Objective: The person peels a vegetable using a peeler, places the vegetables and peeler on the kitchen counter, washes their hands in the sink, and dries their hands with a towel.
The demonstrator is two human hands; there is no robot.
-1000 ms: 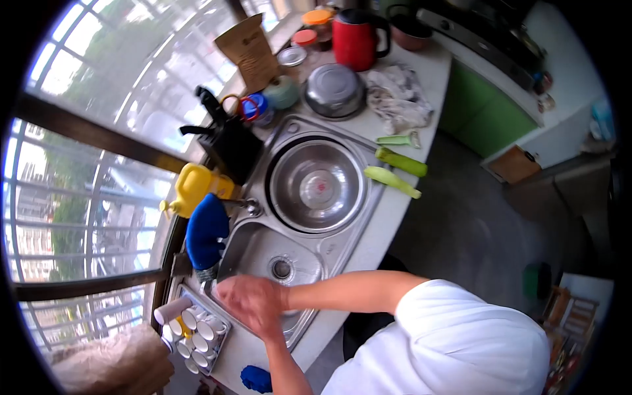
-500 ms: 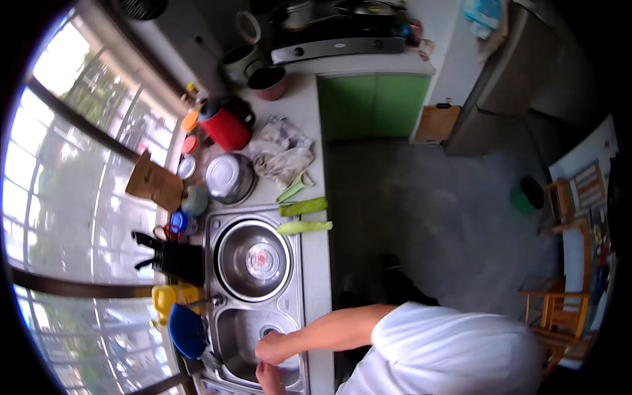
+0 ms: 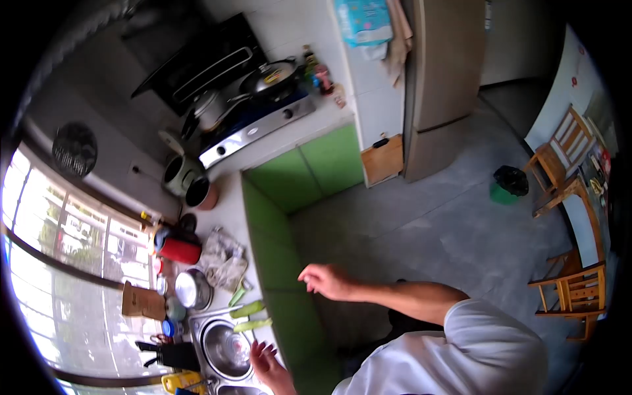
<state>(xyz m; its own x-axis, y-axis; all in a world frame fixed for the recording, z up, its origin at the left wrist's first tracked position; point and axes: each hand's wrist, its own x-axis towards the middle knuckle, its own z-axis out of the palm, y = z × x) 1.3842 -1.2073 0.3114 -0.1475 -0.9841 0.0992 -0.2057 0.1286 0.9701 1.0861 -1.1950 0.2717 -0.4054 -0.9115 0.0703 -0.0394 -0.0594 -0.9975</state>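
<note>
My left hand (image 3: 268, 367) is beside the sink (image 3: 208, 324) at the counter's front edge, with its fingers apart and nothing in them. My right hand (image 3: 324, 281) hovers in front of the green cabinets, above the floor. Its fingers are loosely bent, and I make out nothing held in them. Two long green vegetables (image 3: 247, 309) (image 3: 253, 324) lie side by side at the sink's edge, close to my left hand. A shorter green piece (image 3: 237, 295) lies just beyond them, next to a crumpled cloth (image 3: 224, 260).
Along the window stand a metal pot (image 3: 192, 288), a red kettle (image 3: 179, 249), jars and a knife block (image 3: 176, 355). A stove (image 3: 257, 131) with pans is at the back. A fridge (image 3: 444, 85), a green bin (image 3: 503, 192) and wooden chairs (image 3: 569, 289) are to the right.
Both hands have come out of the lower sink basin and moved apart. My right hand has swung away from the counter. The view has turned toward the stove and fridge.
</note>
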